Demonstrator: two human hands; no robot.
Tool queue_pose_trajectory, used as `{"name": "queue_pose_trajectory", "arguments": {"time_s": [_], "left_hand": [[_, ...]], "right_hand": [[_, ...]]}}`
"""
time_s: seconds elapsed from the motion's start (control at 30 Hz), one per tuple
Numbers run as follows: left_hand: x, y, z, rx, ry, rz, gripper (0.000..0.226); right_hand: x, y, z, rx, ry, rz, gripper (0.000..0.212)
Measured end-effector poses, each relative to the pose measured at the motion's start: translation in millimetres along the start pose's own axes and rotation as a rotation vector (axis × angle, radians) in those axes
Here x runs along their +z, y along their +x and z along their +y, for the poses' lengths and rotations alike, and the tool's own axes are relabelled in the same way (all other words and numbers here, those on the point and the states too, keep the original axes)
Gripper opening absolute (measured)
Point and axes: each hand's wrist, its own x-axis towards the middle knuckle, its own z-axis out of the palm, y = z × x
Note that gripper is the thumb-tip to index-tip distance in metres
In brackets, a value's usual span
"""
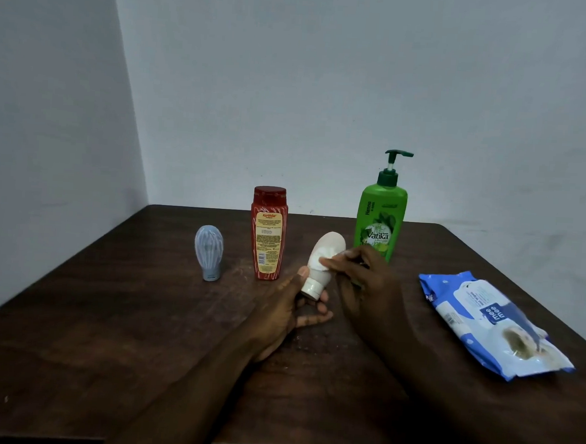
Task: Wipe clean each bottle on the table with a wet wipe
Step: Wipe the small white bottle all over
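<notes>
- Above the desk (107, 313), left hand (279, 310) gripped white bottle (323, 258) by its cap; right hand (360, 277) fingers pinched wet wipe (316, 259) against it.
- Wiping step underway; next probably calls for turning the bottle.

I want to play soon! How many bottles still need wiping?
None looks finished for sure. The left hand holds the white bottle while the right hand rubs it with a wipe. The red bottle, green pump bottle and blue bottle stand waiting.
</notes>
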Motion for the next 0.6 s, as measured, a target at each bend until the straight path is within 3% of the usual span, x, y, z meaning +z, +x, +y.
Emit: {"name": "queue_pose_trajectory", "arguments": {"time_s": [0.3, 0.6], "left_hand": [[-0.4, 1.1, 3.7, -0.025, -0.015, -0.009, 0.041], [-2.8, 3.0, 0.8, 0.010, 0.020, 0.065, 0.047]], "right_hand": [[-1.5, 25.7, 16.3, 0.323, 0.133, 0.110, 0.029], [-2.2, -2.2, -0.5, 0.284, 0.216, -0.051, 0.041]]}}
